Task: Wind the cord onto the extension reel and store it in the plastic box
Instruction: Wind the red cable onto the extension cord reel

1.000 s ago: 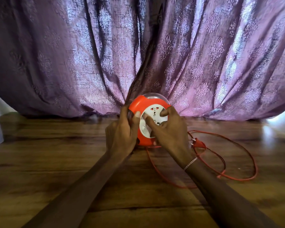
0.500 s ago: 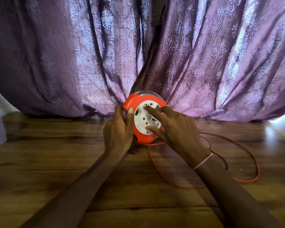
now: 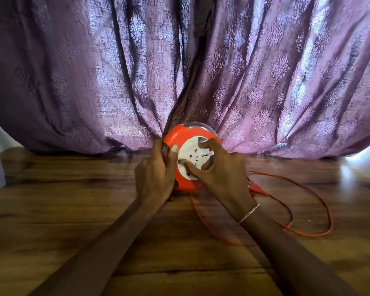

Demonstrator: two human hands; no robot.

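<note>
Round orange plastic extension reel (image 3: pixel 171 138) upright on brown wooden surface (image 3: pixel 73 210). Left hand (image 3: pixel 156 177) clamped round rim, right hand (image 3: pixel 223 178) hooked into white socket hub (image 3: pixel 190 155). Brace rim, crank steady, keep thin red cord (image 3: pixel 308 233) kink-free.

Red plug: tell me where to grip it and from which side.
Probably pinch the red plug from above, fingers on its two long sides: it lies flat on the floor just right of the right hand, its cord trailing away to the right.
</note>
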